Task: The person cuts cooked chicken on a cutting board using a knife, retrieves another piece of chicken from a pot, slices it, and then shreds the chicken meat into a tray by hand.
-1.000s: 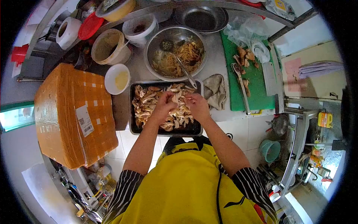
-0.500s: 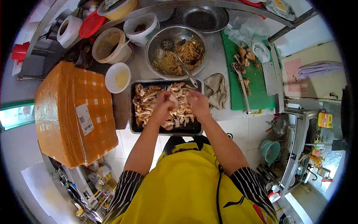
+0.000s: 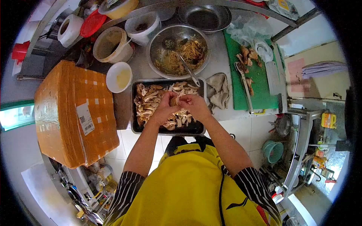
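Observation:
Over a dark rectangular tray point(image 3: 188, 131) heaped with shredded meat point(image 3: 149, 105), which looks like chicken, both hands meet. My left hand point(image 3: 165, 110) is closed on a small brownish piece of meat point(image 3: 174, 101). Against that same piece, the fingers of my right hand point(image 3: 196, 106) are pinched together. Pale and brown strips lie all around and beneath the hands. Just behind the tray, a metal bowl point(image 3: 149, 60) holds brown shreds and a ladle point(image 3: 187, 68) whose handle reaches the tray's far rim.
An orange taped box point(image 3: 96, 132) stands left, near a white bowl point(image 3: 110, 81) and plastic tubs point(image 3: 98, 47). Right of the tray lie a grey cloth point(image 3: 219, 94) and a green cutting board point(image 3: 243, 101) with meat pieces, a long-handled utensil point(image 3: 245, 86) and a cleaver point(image 3: 272, 79).
My right hand has moved left and come together with my left hand. A brownish meat piece now shows between their fingers.

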Action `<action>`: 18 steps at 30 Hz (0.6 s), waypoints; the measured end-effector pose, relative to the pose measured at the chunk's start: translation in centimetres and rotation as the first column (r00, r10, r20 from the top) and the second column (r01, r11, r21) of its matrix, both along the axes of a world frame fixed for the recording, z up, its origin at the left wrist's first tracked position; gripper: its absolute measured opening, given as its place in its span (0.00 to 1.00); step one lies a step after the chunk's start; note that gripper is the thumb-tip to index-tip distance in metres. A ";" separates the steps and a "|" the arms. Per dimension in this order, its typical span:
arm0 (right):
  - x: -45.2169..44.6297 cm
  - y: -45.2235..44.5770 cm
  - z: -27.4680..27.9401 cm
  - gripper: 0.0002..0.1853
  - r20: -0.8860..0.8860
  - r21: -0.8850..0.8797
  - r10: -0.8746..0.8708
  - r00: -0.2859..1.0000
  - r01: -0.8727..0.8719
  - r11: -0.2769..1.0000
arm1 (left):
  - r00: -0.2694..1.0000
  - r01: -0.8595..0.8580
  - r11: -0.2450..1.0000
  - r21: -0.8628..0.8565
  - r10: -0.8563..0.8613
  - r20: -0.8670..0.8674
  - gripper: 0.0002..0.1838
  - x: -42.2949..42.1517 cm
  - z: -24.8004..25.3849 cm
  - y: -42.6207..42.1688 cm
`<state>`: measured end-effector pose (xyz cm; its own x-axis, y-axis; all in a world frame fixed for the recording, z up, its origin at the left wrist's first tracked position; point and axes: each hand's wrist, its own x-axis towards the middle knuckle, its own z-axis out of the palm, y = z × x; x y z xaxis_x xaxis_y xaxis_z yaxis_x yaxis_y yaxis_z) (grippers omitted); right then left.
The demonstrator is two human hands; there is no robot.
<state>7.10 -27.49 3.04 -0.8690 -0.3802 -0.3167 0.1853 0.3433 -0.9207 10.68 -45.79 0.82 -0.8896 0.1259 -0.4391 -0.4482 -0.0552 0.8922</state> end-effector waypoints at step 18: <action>0.7 -0.8 -0.2 0.19 -0.150 0.250 -0.115 0.982 0.151 0.957 | 0.963 0.100 0.847 -0.523 -0.214 -0.163 0.27 -0.4 1.3 2.4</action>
<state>7.82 -28.25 2.83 -0.9469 -0.1787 -0.2672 0.1277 0.5537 -0.8228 10.31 -43.34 2.09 -0.9541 0.0831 -0.2878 -0.2138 0.4841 0.8485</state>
